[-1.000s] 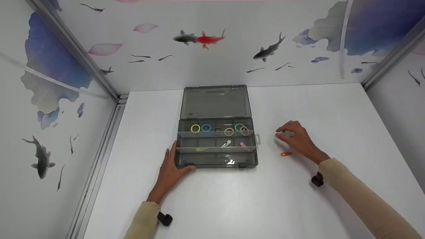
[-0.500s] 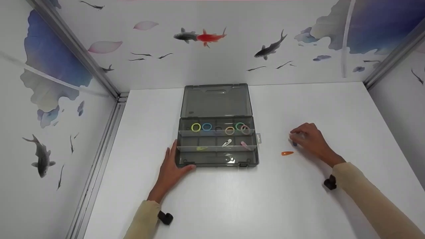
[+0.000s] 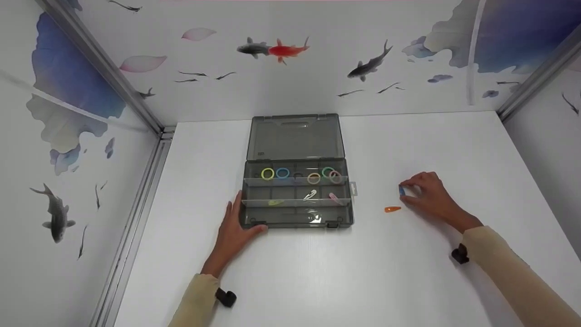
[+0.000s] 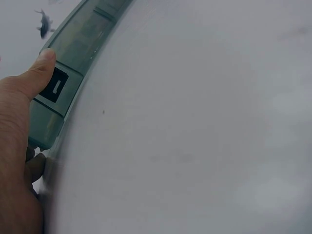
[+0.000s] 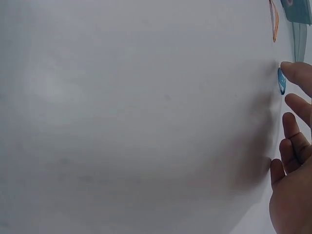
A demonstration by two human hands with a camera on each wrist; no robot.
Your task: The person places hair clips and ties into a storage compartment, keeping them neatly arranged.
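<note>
My left hand (image 3: pixel 233 238) rests against the near left corner of a grey see-through compartment box (image 3: pixel 297 218), its fingers along the side and its thumb on the front edge. In the left wrist view the thumb lies close to the dark latch (image 4: pixel 54 85). My right hand (image 3: pixel 429 195), to the right of the box, pinches a small blue hair clip (image 3: pixel 401 190) end to end between thumb and index finger. In the right wrist view the blue clip shows at the thumb tip, the other fingers spread. An orange hair clip (image 3: pixel 392 209) lies on the table nearby.
The box lid (image 3: pixel 295 138) leans open toward the back wall. Coloured rings, among them a yellow ring (image 3: pixel 268 174) and a blue ring (image 3: pixel 283 173), fill the back row. A white clip (image 3: pixel 310 195), a pink clip (image 3: pixel 335 198) and a yellow-green clip (image 3: pixel 275 203) lie in the middle row.
My right hand has moved right and slightly nearer, past the orange clip. The blue clip now shows between its fingertips. My left hand stays at the box corner.
</note>
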